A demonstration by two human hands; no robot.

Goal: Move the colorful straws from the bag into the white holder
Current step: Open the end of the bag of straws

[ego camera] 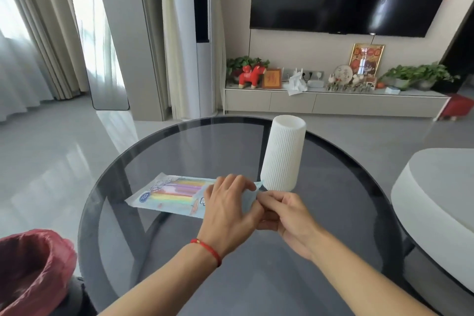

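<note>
A flat plastic bag (164, 195) lies on the round dark glass table (179, 141), with colorful straws (174, 191) showing through it. My left hand (228, 210) and my right hand (284, 215) both pinch the bag's right end, close together. That end is lifted slightly off the glass. The white ribbed holder (283, 154) stands upright just behind my hands, to the right of the bag. I cannot see inside the holder.
A bin with a red liner (30, 269) sits at the lower left beside the table. A white round table (436, 187) is at the right. Behind, a low TV cabinet (333, 102) holds plants and ornaments.
</note>
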